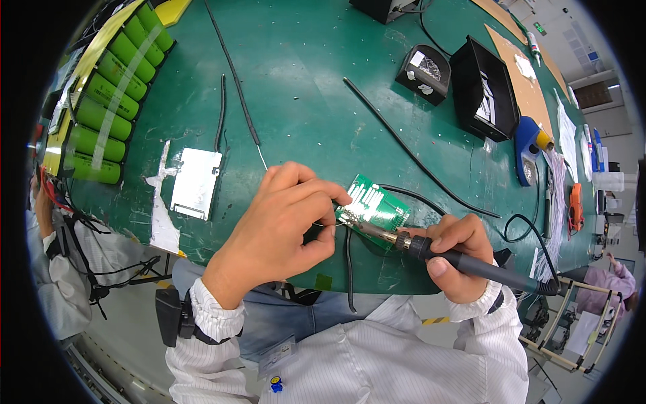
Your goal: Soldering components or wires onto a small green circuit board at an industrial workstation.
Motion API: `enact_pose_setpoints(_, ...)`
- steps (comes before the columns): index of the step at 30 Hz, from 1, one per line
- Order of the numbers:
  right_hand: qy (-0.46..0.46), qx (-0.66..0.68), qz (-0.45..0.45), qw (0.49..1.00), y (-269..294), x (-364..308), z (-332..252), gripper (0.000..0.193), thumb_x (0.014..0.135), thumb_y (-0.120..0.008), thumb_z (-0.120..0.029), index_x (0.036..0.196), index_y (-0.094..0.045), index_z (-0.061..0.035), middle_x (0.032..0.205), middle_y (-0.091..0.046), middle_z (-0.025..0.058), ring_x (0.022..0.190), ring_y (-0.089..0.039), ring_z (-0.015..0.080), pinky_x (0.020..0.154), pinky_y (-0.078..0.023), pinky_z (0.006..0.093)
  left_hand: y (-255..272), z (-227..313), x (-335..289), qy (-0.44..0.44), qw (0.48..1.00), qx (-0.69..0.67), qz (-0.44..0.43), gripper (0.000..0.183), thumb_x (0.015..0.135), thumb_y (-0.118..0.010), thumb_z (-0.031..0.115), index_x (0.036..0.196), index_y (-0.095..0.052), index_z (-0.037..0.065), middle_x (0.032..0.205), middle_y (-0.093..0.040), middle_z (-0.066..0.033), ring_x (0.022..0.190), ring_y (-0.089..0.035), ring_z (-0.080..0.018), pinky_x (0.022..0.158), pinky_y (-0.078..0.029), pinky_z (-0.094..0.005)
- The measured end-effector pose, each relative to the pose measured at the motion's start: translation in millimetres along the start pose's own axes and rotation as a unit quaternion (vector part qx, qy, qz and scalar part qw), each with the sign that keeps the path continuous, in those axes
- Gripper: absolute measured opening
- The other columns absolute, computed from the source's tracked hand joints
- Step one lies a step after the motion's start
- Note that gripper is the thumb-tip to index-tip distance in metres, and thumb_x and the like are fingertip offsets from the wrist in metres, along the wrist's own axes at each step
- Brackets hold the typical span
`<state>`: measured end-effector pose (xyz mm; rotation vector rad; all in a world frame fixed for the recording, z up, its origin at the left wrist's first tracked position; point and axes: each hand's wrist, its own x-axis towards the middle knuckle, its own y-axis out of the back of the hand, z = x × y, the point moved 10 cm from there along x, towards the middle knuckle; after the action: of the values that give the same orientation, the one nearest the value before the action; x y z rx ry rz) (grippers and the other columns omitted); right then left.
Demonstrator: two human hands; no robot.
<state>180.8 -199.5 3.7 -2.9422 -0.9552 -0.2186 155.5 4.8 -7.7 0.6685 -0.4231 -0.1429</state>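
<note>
My right hand (463, 252) is wrapped round the dark handle of a soldering iron (508, 275). The iron's metal tip meets the left end of a green circuit board (387, 210) with bright silvery pads. At that same end my left hand (282, 219) is closed in a pinch, fingertips beside the iron's tip. A thin silvery solder wire (262, 159) comes out of a long black sleeve (235, 74) and runs in behind the left hand; its end is hidden by the fingers. Black cables leave the board, one (349, 273) hanging toward the table's front edge.
Left lie a white flat plate-like part (196, 183) and a pack of green cylindrical cells (111, 94). A loose black cable (417, 145) crosses the green table (303, 81). Right stand black bins (481, 94), a blue iron stand (527, 151) and orange-handled cutters (575, 207). Other people are nearby.
</note>
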Motion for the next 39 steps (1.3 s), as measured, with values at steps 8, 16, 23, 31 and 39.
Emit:
enact_pose_setpoints(8,-0.001,-0.011,-0.002,1.000,-0.6,0.4,-0.8,0.025,0.100,-0.076,-0.016,0.108,-0.055,-0.0051,0.081,-0.060,0.0058,0.073,-0.058,0.0135,0.108,-0.057,0.0530,0.5,0.1,0.0,-0.002,1.000,0.001,0.001,0.020,0.070,-0.076,0.001,0.081,-0.061,0.010,0.118,-0.076,0.0013,0.103,-0.055,-0.0291,0.094,-0.045,-0.0409)
enact_pose_setpoints(16,0.008,-0.013,0.000,1.000,0.8,-0.7,0.7,0.025,0.100,-0.076,-0.017,0.107,-0.056,-0.0044,0.083,-0.062,0.0071,0.075,-0.061,0.0151,0.107,-0.058,0.0530,0.9,0.8,0.1,-0.002,1.000,-0.003,0.005,0.020,0.071,-0.077,0.002,0.081,-0.061,0.010,0.119,-0.076,0.0011,0.103,-0.055,-0.0291,0.094,-0.045,-0.0408)
enact_pose_setpoints(23,0.010,-0.014,0.001,1.000,1.4,-1.4,0.9,0.025,0.099,-0.076,-0.017,0.107,-0.056,-0.0034,0.086,-0.064,0.0079,0.078,-0.063,0.0169,0.107,-0.058,0.0535,0.5,0.2,-0.5,0.001,1.000,-0.005,0.003,0.019,0.071,-0.077,0.002,0.081,-0.062,0.009,0.118,-0.076,0.0006,0.103,-0.055,-0.0295,0.094,-0.045,-0.0409)
enact_pose_setpoints(31,0.015,-0.023,0.000,1.000,0.6,-0.9,-1.1,0.026,0.099,-0.076,-0.017,0.107,-0.056,-0.0030,0.086,-0.064,0.0089,0.079,-0.064,0.0175,0.107,-0.058,0.0537,0.8,0.1,-0.2,0.002,1.000,-0.004,0.004,0.019,0.072,-0.077,0.003,0.080,-0.062,0.009,0.119,-0.076,0.0010,0.104,-0.055,-0.0296,0.095,-0.044,-0.0407)
enact_pose_setpoints(39,0.039,-0.051,-0.015,0.998,-0.5,-1.7,-2.7,0.027,0.098,-0.078,-0.017,0.106,-0.057,-0.0018,0.081,-0.063,0.0093,0.074,-0.065,0.0185,0.104,-0.060,0.0550,0.2,0.5,0.8,0.001,1.000,0.000,0.003,0.018,0.073,-0.078,0.003,0.081,-0.063,0.009,0.119,-0.076,0.0013,0.104,-0.055,-0.0294,0.095,-0.045,-0.0404)
